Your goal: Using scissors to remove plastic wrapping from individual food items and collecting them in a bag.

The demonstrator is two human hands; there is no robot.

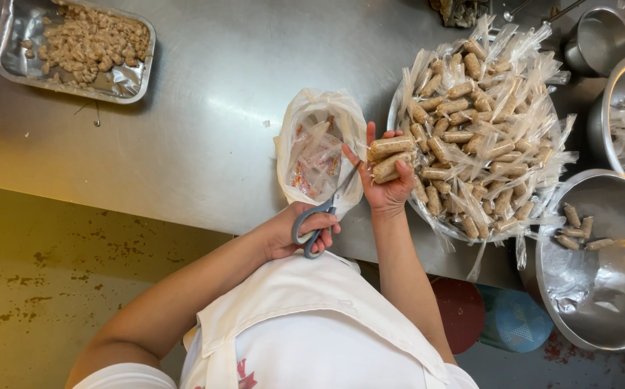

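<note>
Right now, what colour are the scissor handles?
Grey-blue, on the scissors in the left hand. The head view shows them clearly.

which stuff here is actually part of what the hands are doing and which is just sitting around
In use:
- left hand holding grey-handled scissors
- right hand holding wrapped rolls
- white plastic bag by the scissors
- heaped bowl of wrapped rolls

Lying about:
- foil tray of pale pieces
- steel bowl with a few unwrapped rolls
- small steel pot
- red and blue stools under the table
</note>
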